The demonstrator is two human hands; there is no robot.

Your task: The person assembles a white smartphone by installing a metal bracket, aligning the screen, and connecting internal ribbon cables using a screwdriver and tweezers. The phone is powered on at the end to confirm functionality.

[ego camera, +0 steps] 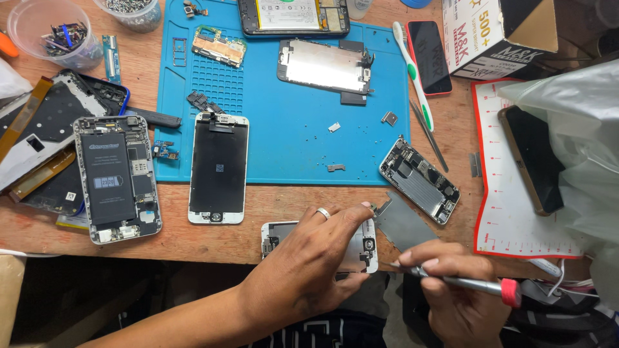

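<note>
1. a white phone screen panel (361,248) lies face down at the near edge of the wooden table (284,212), just below the blue repair mat (290,148).
2. the left hand (309,264) lies over the panel, fingers spread a little and pressed flat on its back; one ring shows on it.
3. the right hand (451,290), just right of the panel, has its fingers pinched tight round a screwdriver (464,283) with a red end, tip pointing toward the panel's corner.
4. a grey metal plate (403,222) is tilted up beside that corner.
5. one opened phone body (419,180) sits off the mat's lower right corner.
6. left of the mat: one opened phone with battery (116,177); one more white screen panel (219,167) overlaps the mat's lower edge.
7. right of the mat: one toothbrush (412,74), one pair of tweezers (429,135), one red phone (429,58).
</note>
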